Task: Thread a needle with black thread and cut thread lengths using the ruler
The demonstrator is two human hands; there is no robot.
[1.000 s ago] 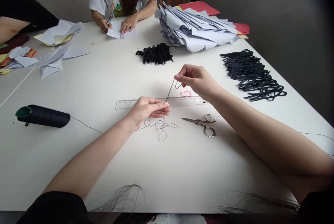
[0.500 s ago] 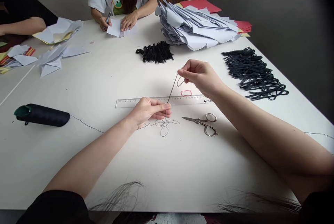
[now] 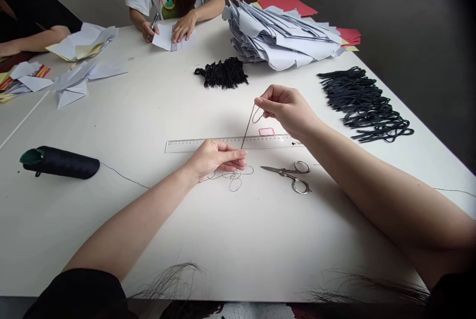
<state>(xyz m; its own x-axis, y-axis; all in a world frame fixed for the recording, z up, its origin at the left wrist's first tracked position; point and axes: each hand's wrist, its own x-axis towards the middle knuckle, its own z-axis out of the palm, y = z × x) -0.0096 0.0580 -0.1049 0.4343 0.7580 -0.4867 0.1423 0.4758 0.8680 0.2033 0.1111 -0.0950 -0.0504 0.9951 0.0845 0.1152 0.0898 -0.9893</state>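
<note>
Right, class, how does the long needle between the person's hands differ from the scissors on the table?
The needle is held up, tilted, between the left hand and right hand, while the scissors lie flat, touched by neither hand. The needle is one thin shaft; the scissors have two blades and looped handles. Both look like grey metal.

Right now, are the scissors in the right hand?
No, the scissors lie on the table, while the right hand pinches a long needle.

Craft workroom: a shared white worktable [image 3: 122, 239] holds stacked cut paper [image 3: 282, 36], red card [image 3: 286, 6], bundled black cord [image 3: 362, 106], scissors [image 3: 284, 173], a ruler [image 3: 193, 145], needle [image 3: 248, 128] and thread [image 3: 235, 185].
</note>
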